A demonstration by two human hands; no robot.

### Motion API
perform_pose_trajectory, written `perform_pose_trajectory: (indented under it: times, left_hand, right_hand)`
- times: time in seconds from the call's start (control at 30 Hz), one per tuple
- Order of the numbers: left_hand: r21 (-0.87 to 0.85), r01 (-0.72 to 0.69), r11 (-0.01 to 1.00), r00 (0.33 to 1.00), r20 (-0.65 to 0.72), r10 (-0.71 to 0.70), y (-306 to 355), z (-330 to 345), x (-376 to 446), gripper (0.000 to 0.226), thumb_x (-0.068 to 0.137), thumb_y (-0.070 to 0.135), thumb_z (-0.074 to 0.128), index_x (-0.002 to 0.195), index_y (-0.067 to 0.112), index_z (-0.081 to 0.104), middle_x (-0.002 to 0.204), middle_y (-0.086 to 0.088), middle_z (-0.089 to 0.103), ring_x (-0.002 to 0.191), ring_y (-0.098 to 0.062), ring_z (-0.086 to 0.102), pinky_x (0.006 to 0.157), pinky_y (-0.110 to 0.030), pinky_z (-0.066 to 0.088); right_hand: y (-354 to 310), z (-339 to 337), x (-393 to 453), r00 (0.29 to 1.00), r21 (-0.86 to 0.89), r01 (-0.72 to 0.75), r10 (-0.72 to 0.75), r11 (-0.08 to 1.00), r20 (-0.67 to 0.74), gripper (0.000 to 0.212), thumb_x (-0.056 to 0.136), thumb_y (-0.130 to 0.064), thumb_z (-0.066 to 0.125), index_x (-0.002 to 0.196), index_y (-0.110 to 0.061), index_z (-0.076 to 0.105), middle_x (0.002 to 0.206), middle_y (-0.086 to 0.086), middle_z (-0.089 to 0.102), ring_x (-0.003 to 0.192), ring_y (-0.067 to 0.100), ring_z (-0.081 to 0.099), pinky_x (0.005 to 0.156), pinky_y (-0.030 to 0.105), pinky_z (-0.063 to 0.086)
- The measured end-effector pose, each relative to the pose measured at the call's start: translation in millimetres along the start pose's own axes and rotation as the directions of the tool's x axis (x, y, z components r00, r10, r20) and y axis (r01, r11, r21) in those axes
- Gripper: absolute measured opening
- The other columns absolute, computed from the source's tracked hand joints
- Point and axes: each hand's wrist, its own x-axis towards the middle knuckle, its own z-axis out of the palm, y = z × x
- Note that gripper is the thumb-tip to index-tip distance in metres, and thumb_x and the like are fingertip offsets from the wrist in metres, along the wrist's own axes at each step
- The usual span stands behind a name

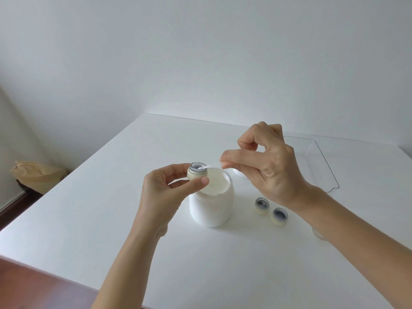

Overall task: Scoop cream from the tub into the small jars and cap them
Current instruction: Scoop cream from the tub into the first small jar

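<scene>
White cream fills the open tub (pixel 211 205), which stands upright at the middle of our table (pixel 93 219). Our left hand (pixel 169 186) comes up from six o'clock, palm turned inward, and pinches a small jar (pixel 197 173) between thumb and curled fingers, holding it uncapped and slightly tilted just above the tub's ten o'clock rim. Our right hand (pixel 267 161) reaches in from four o'clock with the wrist bent, thumb and forefinger pinched on a thin white scoop (pixel 210 167); the other fingers curl up behind. The scoop's tip lies in the mouth of the held jar, with a dab of cream on it.

At four o'clock from the tub, two more small jars (pixel 262 205) (pixel 279 217) stand uncapped on the table, near each other but apart, just under our right wrist. A white lid (pixel 239 173) shows partly behind the right hand, at two o'clock from the tub. A clear tray (pixel 321 161) sits at two o'clock, close to the table's far edge. Open tabletop spreads wide toward nine and six o'clock, the near edge running across below our forearms. A tan bag (pixel 38 176) lies on the floor at nine o'clock.
</scene>
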Motion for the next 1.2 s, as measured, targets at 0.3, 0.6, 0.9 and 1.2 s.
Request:
perform_pose_trajectory:
  times: [0.3, 0.6, 0.9, 1.2]
  left_hand:
    - [0.011, 0.008, 1.000, 1.000, -0.010, -0.008, 0, -1, 1, 0.040, 0.047, 0.028, 0.094, 0.084, 0.026, 0.080, 0.090, 0.004, 0.080, 0.078, -0.013, 0.076, 0.081, -0.029, 0.054]
    - [-0.001, -0.036, 0.999, 0.997, -0.061, 0.036, -9, -11, -4, 0.032, 0.065, 0.010, 0.089, 0.091, 0.022, 0.076, 0.091, 0.005, 0.079, 0.068, -0.007, 0.073, 0.065, -0.010, 0.054]
    - [-0.008, -0.091, 0.996, 0.993, -0.075, 0.090, -12, -13, -14, 0.038, 0.054, 0.028, 0.088, 0.090, 0.028, 0.075, 0.091, 0.005, 0.079, 0.072, -0.008, 0.073, 0.067, -0.014, 0.056]
    - [0.005, -0.097, 0.995, 0.993, -0.071, 0.097, -14, -12, -16, 0.032, 0.067, 0.013, 0.087, 0.091, 0.030, 0.075, 0.079, 0.008, 0.078, 0.058, -0.002, 0.065, 0.057, -0.010, 0.050]
  right_hand:
    - [4, -8, -5, 0.997, 0.049, -0.073, 0.075, 0.996, -0.035, 0.017, 0.087, -0.024, 0.065, 0.082, -0.014, 0.077, 0.070, 0.005, 0.049, 0.068, 0.013, 0.043, 0.077, 0.025, 0.028]
    - [11, 2, -4, 0.847, 0.149, -0.521, 0.488, 0.841, 0.209, 0.014, 0.089, -0.022, 0.064, 0.079, -0.015, 0.070, 0.080, 0.003, 0.055, 0.073, 0.008, 0.051, 0.075, 0.023, 0.040]
    - [4, 33, 1, 0.758, -0.361, -0.116, 0.317, 0.926, 0.570, 0.033, 0.098, -0.033, 0.043, 0.076, -0.015, 0.061, 0.084, 0.001, 0.050, 0.085, 0.023, 0.046, 0.081, 0.035, 0.027]
    - [11, 31, 5, 0.585, -0.152, -0.619, 0.582, 0.770, 0.565, 0.037, 0.094, -0.026, 0.055, 0.074, 0.004, 0.062, 0.051, -0.003, 0.043, 0.056, 0.015, 0.040, 0.073, 0.029, 0.028]
